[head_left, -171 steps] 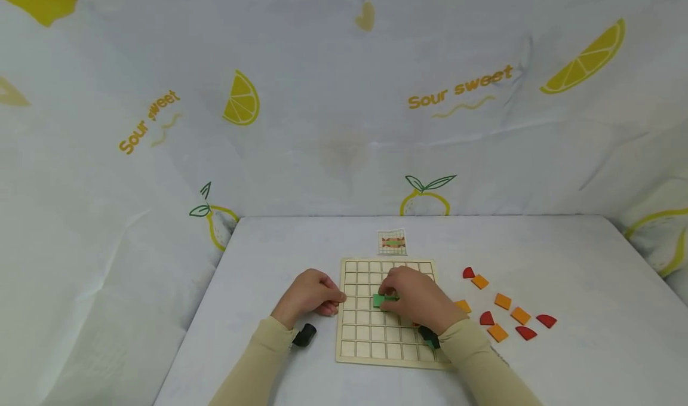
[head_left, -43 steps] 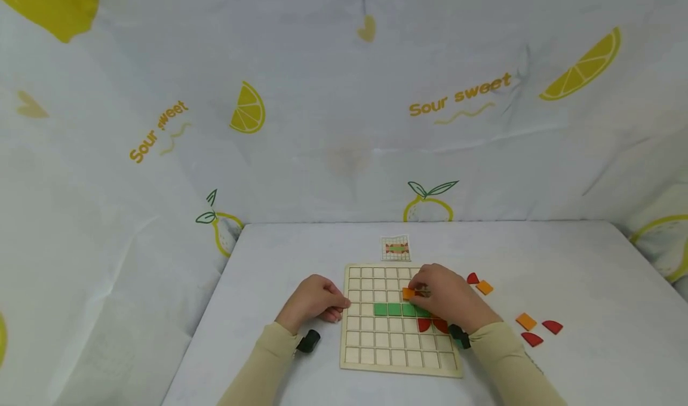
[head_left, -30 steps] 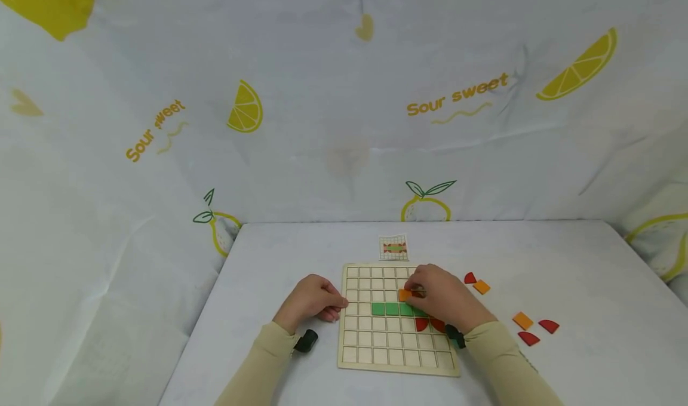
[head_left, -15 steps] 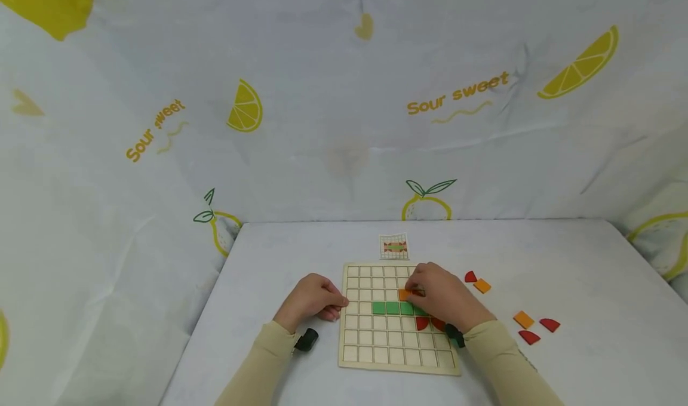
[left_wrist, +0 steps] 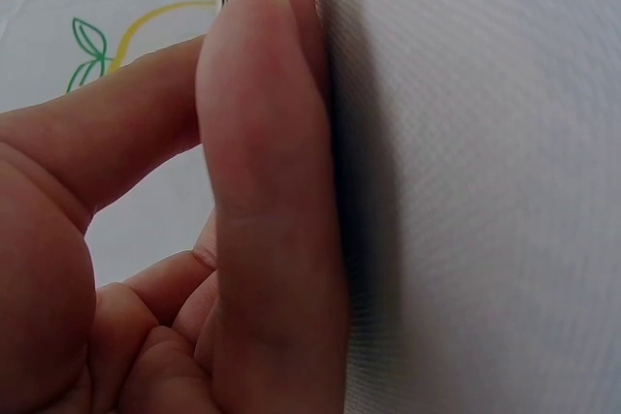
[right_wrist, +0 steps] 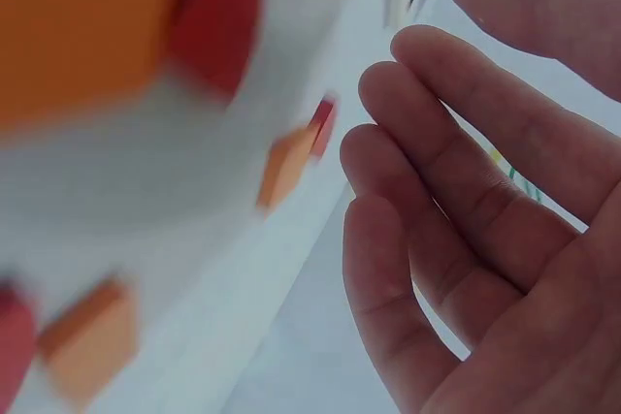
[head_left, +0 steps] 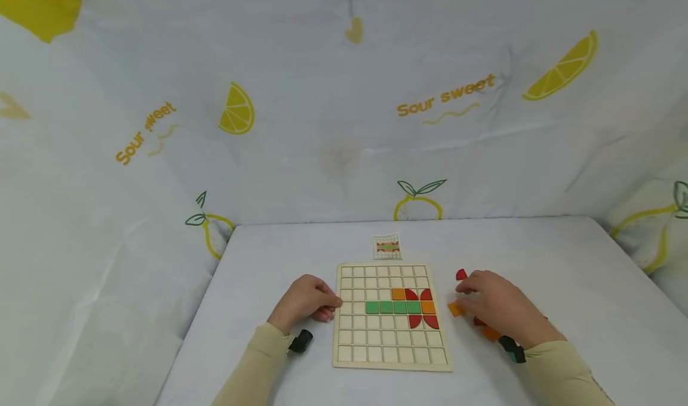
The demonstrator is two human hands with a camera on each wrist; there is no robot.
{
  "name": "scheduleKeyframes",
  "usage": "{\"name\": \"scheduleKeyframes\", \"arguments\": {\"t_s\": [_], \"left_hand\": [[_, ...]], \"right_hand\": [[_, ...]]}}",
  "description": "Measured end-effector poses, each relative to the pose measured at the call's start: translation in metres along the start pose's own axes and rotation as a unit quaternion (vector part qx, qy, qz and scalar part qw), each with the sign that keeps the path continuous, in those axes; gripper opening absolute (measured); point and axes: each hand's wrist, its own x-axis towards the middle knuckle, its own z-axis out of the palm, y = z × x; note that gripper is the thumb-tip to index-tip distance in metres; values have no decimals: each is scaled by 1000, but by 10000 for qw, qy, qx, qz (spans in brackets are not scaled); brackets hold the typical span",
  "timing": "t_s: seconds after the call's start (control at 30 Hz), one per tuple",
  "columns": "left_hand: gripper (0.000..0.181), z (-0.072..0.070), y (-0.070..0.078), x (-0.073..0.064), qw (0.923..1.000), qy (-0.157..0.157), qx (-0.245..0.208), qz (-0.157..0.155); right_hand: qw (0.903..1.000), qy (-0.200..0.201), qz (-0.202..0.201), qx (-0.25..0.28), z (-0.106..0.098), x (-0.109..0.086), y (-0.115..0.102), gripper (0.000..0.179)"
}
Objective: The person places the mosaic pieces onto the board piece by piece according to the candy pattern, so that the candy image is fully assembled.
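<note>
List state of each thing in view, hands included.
Grid board: lying flat, partly filled
Left hand: holding the grid board's left edge
Right hand: fingers relaxed, holding nothing
Green squares: four, in one row
Placed orange squares: two, in cells
Placed red pieces: four, in cells
Loose orange squares, loose red pieces: off-board, some partly hidden
Pattern card: beyond the grid board

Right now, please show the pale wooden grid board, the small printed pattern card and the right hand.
Pale wooden grid board (head_left: pixel 387 322): head view, bare square.
Small printed pattern card (head_left: pixel 387 247): head view, centre.
Right hand (head_left: pixel 498 303): head view, back of hand.
</note>
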Motion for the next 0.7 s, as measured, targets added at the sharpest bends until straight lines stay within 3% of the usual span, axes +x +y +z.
{"name": "scheduleKeyframes", "arguments": {"t_s": [0.33, 0.7], "left_hand": [[21, -1, -1, 0, 10000, -36, 18, 14], [22, 0, -1, 1, 9999, -61, -1, 108]], "right_hand": [[9988, -89, 467, -118, -26, -33, 55, 29], [9980, -114, 600, -165, -23, -43, 73, 36]]}}
